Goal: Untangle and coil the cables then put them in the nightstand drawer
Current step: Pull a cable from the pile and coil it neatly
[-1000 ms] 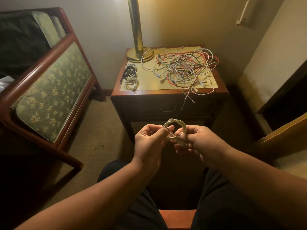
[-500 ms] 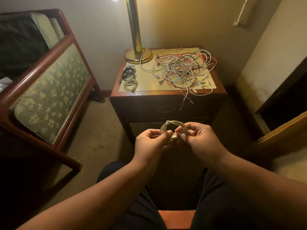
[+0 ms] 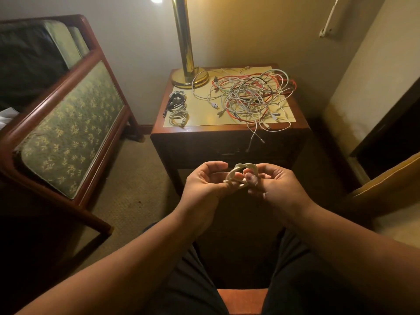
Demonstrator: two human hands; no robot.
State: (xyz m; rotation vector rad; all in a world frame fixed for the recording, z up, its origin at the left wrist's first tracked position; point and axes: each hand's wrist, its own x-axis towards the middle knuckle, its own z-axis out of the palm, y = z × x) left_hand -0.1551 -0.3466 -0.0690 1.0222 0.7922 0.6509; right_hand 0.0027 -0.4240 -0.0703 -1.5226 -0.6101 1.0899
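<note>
Seated view: both hands hold one small white cable coil, near side of desk.

Upholstered sofa (image 3: 68,137) at left. Wooden desk (image 3: 227,130) centre far; brass lamp (image 3: 186,53) stands on its far left corner. Loose tangle of white, red and black cables (image 3: 250,96) covers the right half of the desk top, one white end hanging over the near edge. Left hand (image 3: 204,185) and right hand (image 3: 272,185) are raised over the lap, fingers curled, each pinching the white coil (image 3: 236,170) between them. Two finished coils lie on the desk's left side: black coil (image 3: 175,102) far, pale coil (image 3: 179,115) just nearer, touching or almost.
</note>
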